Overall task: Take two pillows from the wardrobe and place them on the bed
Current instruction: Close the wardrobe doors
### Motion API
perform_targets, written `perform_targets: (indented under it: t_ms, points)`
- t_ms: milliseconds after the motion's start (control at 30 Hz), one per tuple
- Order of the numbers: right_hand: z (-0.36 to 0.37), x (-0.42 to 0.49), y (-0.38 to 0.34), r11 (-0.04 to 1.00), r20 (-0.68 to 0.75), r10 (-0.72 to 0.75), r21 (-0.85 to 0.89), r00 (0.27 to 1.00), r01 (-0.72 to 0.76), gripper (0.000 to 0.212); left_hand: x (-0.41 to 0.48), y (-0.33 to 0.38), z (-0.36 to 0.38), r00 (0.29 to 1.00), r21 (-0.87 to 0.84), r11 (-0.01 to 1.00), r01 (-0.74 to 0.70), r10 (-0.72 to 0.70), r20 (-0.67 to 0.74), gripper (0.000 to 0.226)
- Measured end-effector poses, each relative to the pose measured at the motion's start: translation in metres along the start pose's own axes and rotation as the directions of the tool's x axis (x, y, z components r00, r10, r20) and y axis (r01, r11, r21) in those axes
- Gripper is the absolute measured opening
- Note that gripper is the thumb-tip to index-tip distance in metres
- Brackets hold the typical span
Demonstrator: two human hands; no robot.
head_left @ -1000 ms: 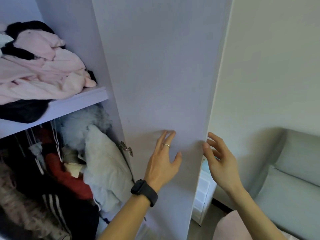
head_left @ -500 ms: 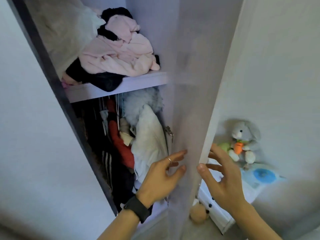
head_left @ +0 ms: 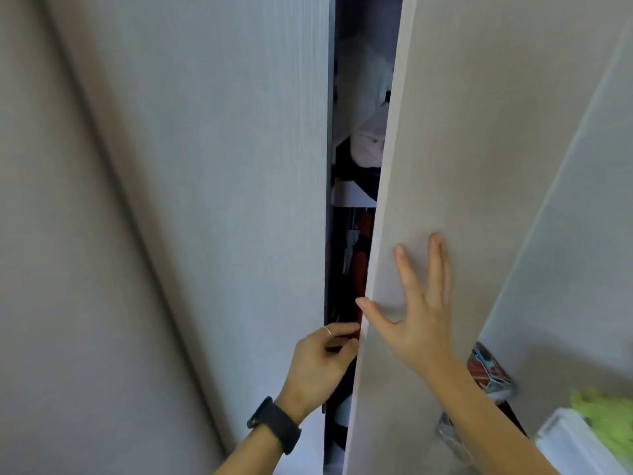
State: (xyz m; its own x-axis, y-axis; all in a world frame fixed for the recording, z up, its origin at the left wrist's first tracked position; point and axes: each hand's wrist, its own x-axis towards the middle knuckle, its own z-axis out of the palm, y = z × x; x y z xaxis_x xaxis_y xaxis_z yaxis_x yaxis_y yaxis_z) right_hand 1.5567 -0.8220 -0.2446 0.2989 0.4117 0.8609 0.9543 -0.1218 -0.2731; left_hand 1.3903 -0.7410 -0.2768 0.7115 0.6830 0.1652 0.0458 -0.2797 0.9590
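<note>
The left hand [head_left: 322,358], with a black watch [head_left: 274,425] on its wrist, curls its fingers round the edge of the door [head_left: 462,166], their tips hidden behind it. The right hand [head_left: 421,323] now lies flat on the door's outer face with fingers spread, holding nothing; half a second ago it was at the edge. The door has swung nearly shut, so the wardrobe [head_left: 222,200] shows only a narrow slit. Through the slit, a strip of hanging clothes [head_left: 359,269], the shelf [head_left: 352,197] and folded clothes [head_left: 366,142] above it remain in view. The pillows, seen inside earlier, cannot be made out now.
</note>
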Motion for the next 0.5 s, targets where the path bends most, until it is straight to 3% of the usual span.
perform_targets:
  t_ms: [133, 233, 367, 500]
  points:
    - [0.027, 0.016, 0.006, 0.995, -0.014, -0.088, -0.045, 0.996, 0.087, 0.085, 0.029, -0.01, -0.013, 0.957, 0.126, 0.992, 0.023, 0.015, -0.289, 0.046]
    - [0.039, 0.023, 0.01, 0.995, -0.007, -0.089, -0.053, 0.996, 0.089, 0.084, 0.052, -0.013, -0.017, 0.967, 0.18, 0.984, 0.012, 0.034, -0.251, 0.062]
    - [0.053, 0.033, 0.015, 0.991, -0.019, -0.091, -0.098, 0.996, 0.088, 0.084, 0.072, -0.015, -0.013, 0.975, 0.224, 0.974, -0.039, 0.086, -0.203, 0.044]
    - [0.066, 0.038, 0.021, 0.987, -0.049, -0.096, -0.133, 0.994, 0.088, 0.085, 0.085, -0.021, -0.011, 0.971, 0.189, 0.978, -0.082, 0.122, -0.207, 0.041]
